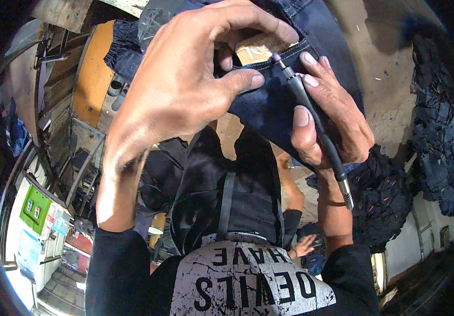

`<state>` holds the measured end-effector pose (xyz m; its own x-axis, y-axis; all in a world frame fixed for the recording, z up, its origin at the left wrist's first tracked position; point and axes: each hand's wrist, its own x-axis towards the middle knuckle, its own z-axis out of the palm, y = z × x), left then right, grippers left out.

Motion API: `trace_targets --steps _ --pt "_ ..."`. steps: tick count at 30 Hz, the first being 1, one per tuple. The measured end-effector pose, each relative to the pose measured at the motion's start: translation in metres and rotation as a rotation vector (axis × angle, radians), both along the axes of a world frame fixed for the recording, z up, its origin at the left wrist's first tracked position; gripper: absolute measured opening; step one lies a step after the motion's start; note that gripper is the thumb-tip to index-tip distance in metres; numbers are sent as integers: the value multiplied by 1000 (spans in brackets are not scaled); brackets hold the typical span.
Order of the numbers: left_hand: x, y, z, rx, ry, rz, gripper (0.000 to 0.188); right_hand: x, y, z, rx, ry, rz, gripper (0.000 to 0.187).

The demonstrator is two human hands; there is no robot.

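Note:
Dark blue denim (261,100) with stitched seams lies under both my hands. Over its upper part curves my left hand (177,79), thumb and fingers bent around a flat tan piece (252,56) with a pale mark on it. The forefinger rests along the far edge of this piece, and the thumb lies by its near edge; the other fingers are mostly hidden. A slim black pen (305,97) with silver ends is gripped in my right hand (343,118), between thumb and fingers. Its tip points up and left at the tan piece, near a stitched seam; whether it touches, I cannot tell.
Dark cloth pieces are heaped at the far right (437,116), and another cloth heap (382,203) lies nearer. A gathered dark garment (126,47) is beside an orange board (91,79) at left. Another person's hand (304,246) shows low down, past my right forearm.

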<state>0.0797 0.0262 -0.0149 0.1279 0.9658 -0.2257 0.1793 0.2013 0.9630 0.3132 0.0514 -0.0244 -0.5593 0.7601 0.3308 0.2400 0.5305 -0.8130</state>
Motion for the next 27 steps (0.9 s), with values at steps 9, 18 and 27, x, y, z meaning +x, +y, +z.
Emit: trace_targets --steps 9,18,27 --pt "-11 4 6 -25 -5 -48 47 -12 9 -16 4 30 -86 24" --pt "-11 13 19 -41 -2 -89 45 -14 9 -16 23 63 -84 23" --pt "-19 12 -6 -64 -96 -110 47 -12 8 -10 -44 42 -104 22"
